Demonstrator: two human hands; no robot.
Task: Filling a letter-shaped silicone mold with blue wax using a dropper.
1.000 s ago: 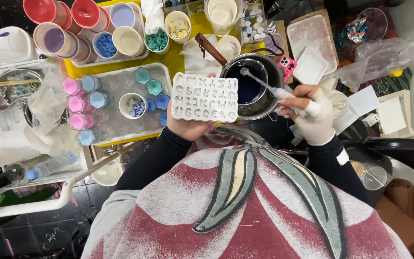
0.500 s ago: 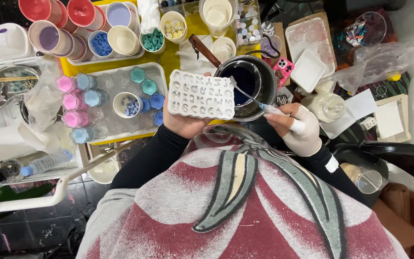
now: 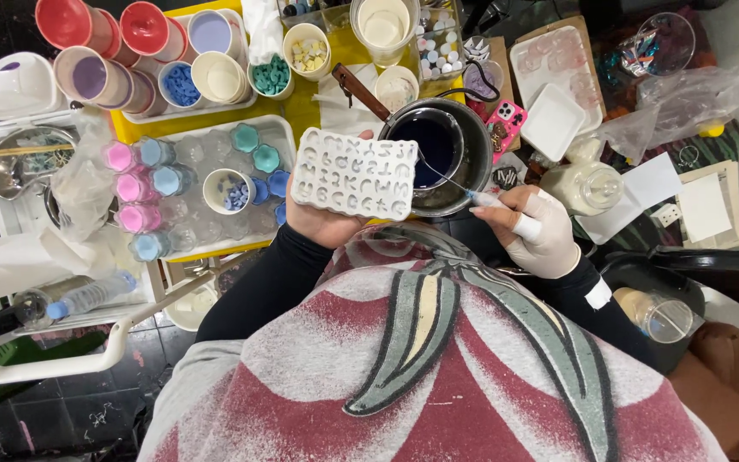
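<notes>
Carefully, filling the white letter mould (image 3: 354, 174) by dropper.
Left hand (image 3: 322, 224) grips the mould level; right hand (image 3: 539, 233) pinches the dropper (image 3: 472, 193) over the dark-blue pot (image 3: 438, 154).

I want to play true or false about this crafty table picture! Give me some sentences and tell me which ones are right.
1. The left hand holds a white letter mould. True.
2. The right hand is bare. False: it wears a white glove.
3. The right hand holds a thin dropper whose tip points toward the dark pot. True.
4. The liquid in the dark pot is bright yellow. False: it looks dark blue.
5. A small cup of teal pieces stands on the yellow surface beyond the mould. True.
6. The letter mould lies flat on the floor. False: it is held up above the lap, beside the pot.
</notes>
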